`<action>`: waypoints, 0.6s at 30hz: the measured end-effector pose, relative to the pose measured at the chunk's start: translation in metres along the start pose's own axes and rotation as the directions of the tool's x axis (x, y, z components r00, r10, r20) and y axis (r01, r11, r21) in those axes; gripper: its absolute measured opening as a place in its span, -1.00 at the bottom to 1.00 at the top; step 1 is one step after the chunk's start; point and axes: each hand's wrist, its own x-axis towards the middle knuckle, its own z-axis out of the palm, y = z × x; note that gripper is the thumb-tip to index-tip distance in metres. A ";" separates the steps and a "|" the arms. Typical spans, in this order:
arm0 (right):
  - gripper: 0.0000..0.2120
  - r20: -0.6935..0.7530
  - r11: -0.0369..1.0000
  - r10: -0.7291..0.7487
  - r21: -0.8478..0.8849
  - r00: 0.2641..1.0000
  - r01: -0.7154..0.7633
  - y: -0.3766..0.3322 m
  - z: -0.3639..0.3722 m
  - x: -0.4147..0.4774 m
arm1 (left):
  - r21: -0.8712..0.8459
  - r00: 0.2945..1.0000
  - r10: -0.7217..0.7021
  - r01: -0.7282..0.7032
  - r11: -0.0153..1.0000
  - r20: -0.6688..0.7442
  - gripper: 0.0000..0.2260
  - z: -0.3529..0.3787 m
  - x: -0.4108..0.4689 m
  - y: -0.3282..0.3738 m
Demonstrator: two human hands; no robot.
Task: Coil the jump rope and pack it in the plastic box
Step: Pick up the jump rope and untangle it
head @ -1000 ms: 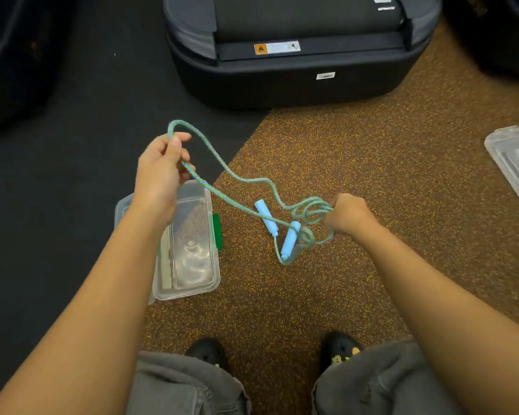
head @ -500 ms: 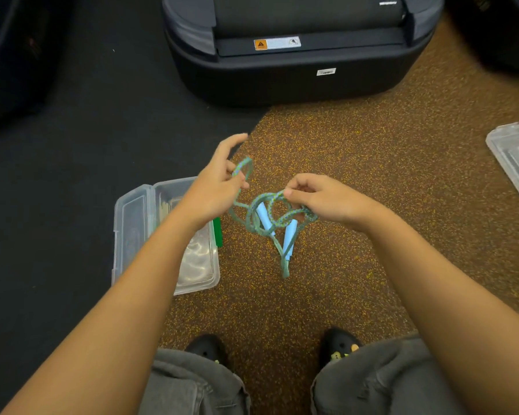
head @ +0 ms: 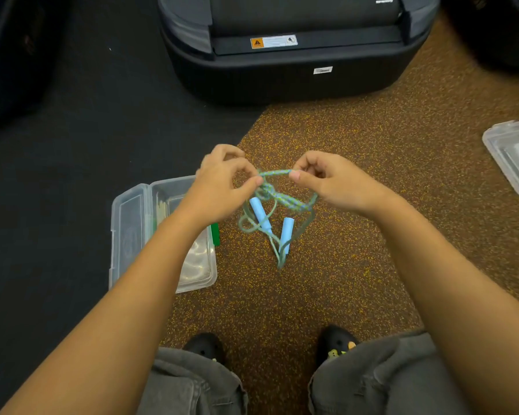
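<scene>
Since a moment ago our left hand [head: 222,181] has closed in; both it and the right hand [head: 327,178] pinch the rope [head: 277,199] at frame centre. Coiling continues; next we tidy loops toward the box [head: 126,223], lower left.

Gym-like room: speckled rubber floor [head: 357,181], padded black equipment [head: 282,73]
</scene>
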 end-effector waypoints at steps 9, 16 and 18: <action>-0.74 -0.088 0.987 0.023 0.161 0.996 -0.009 -0.003 -0.015 -0.003 | -0.014 0.955 -0.011 0.008 1.000 -0.295 -0.86 -0.009 0.004 -0.009; -0.71 -0.368 0.970 0.162 0.228 0.916 -0.080 0.013 -0.056 -0.012 | -0.304 0.821 -0.407 0.300 0.904 -0.401 -0.80 -0.037 0.006 -0.052; -0.73 -0.434 0.968 0.184 0.234 0.882 -0.087 0.018 -0.057 -0.010 | -0.510 0.825 -0.488 0.301 0.806 -0.285 -0.82 -0.038 0.009 -0.050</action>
